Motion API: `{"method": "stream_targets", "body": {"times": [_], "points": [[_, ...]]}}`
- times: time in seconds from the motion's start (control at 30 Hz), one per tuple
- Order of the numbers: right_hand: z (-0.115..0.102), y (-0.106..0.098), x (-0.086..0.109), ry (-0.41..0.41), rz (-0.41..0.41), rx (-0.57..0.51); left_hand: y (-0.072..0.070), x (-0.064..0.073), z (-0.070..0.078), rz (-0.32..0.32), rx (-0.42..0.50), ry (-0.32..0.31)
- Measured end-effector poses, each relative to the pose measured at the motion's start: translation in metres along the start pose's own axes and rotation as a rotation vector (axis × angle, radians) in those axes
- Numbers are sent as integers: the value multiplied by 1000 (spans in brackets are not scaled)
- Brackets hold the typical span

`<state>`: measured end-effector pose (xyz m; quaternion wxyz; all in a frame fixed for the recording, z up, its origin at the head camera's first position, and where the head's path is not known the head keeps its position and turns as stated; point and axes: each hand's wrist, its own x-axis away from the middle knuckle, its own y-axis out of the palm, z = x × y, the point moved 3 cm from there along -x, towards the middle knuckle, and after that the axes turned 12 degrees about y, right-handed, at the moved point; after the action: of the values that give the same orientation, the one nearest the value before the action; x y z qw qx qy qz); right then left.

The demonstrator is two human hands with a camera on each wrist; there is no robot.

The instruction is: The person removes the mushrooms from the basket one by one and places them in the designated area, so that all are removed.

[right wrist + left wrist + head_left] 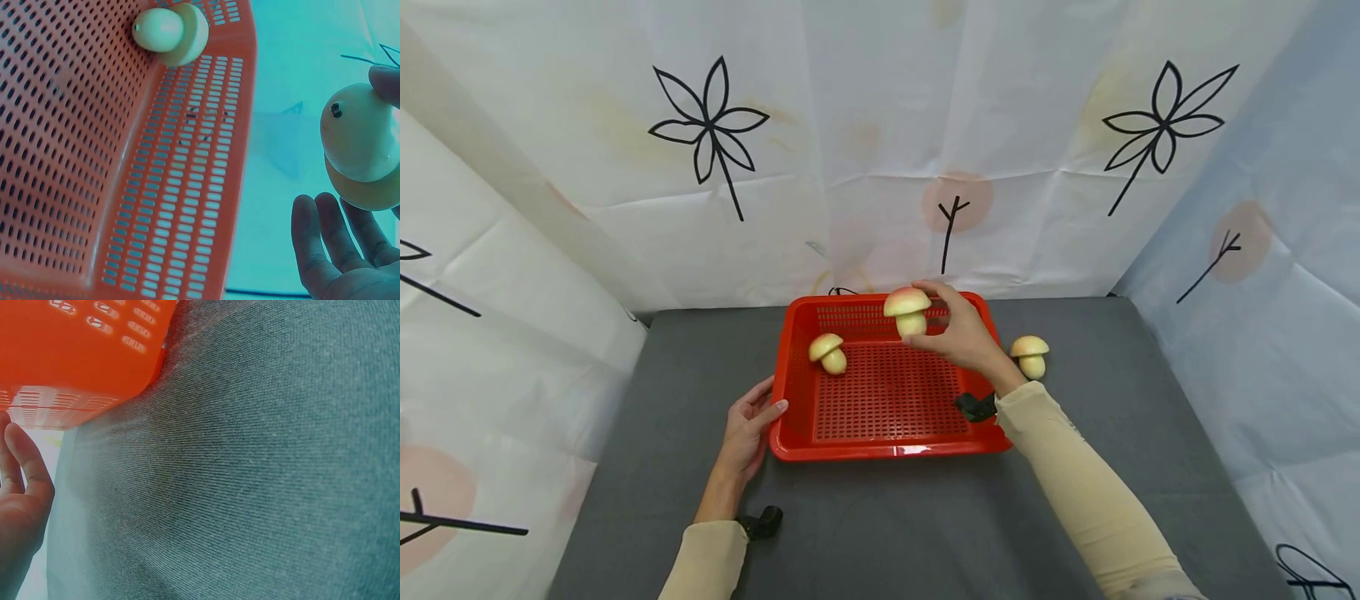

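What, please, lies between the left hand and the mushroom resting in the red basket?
In the head view, the red basket's left rim lies between the left hand and that mushroom.

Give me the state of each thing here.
Red basket: upright, uncovered
Left mushroom: lying inside the basket
Middle mushroom: held above the basket, cap up
Right mushroom: resting on the table
Left hand: at the basket's left rim
Right hand: pinching the middle mushroom
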<state>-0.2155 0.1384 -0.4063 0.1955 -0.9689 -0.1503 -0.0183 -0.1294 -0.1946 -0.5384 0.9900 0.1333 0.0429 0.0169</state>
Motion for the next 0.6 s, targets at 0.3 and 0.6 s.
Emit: {"method": "stream_targets", "body": {"times": [0.3,0.6], "points": [[9,-22,6,7,58,36,-1,1,0,-2,2,1],[17,-44,17,31,89,21,-1,2,0,-12,0,2]]}}
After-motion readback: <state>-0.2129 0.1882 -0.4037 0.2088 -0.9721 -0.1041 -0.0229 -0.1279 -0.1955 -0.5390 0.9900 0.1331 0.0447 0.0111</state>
